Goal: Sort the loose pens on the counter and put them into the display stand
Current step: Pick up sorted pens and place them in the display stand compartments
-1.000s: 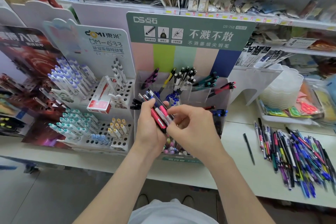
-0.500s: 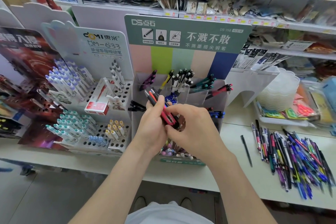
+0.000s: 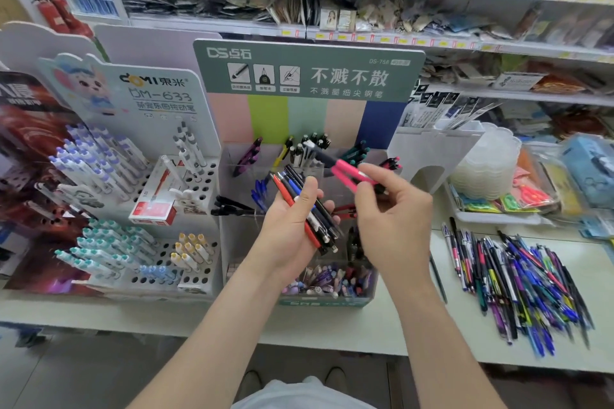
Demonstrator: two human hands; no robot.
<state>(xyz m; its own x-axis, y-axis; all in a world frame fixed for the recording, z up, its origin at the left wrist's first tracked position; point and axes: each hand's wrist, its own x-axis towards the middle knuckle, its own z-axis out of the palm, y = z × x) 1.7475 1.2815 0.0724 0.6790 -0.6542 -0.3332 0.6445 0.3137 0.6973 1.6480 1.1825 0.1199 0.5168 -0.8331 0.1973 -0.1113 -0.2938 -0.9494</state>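
The left hand (image 3: 288,236) gripped a bundle of pens (image 3: 321,230) under its curled thumb in front of the display stand (image 3: 309,76), while the right hand (image 3: 395,222) pinched pink pens (image 3: 345,171) near the stand's upper compartments. The loose pens (image 3: 518,279) lay heaped on the table (image 3: 365,325) to the right, with 1 dark pen (image 3: 438,276) just beside them.

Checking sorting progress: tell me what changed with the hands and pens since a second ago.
The right hand pinched the pink pens out of the bundle of pens in the left hand and lifted them up and rightward, toward the display stand. The left hand still grips that bundle; the loose pile on the counter is unchanged.
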